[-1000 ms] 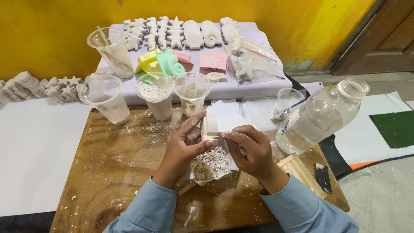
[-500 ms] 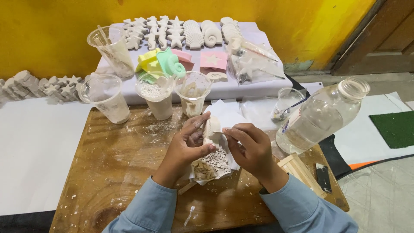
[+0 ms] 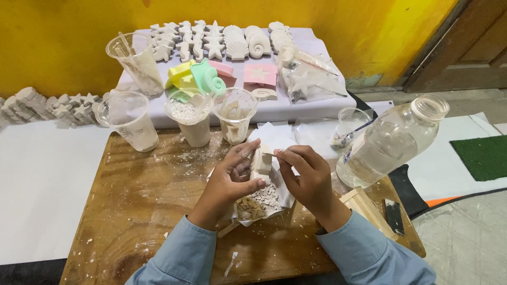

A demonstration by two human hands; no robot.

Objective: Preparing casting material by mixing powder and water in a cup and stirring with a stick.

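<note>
The left hand [image 3: 228, 179] is curled around a small white plaster casting [image 3: 261, 162], thumb below and fingers wrapped behind, so the piece stands roughly upright above the middle of the wooden table [image 3: 132, 211]. The right hand [image 3: 306, 177] pinches a thin stick-like tool [image 3: 269, 154] between thumb and forefinger, its tip touching the upper right edge of the casting. The casting's long axis runs near vertical, tilted slightly toward the far side, and it lies just to the left of the right hand's fingertips; the tool meets it from the right, almost level. The left hand is the nearer, since it carries the piece, while the right only reaches it through the tool. Directly below the two hands a sheet of white paper [image 3: 274, 138] holds a heap of pale crumbs and chips [image 3: 259, 200]. Beyond the paper stand three clear plastic cups [image 3: 195, 116] with white powder or paste, and a large clear bottle [image 3: 393, 142] stands tilted to the right, near the right hand. Further back, rows of white star and shell castings [image 3: 211, 42] lie on a cloth by the yellow wall. The casting's shape is hard to make out, for the left fingers cover its back and lower part; the tool's tip is too thin to identify, and its far end is hidden inside the pinch.
</note>
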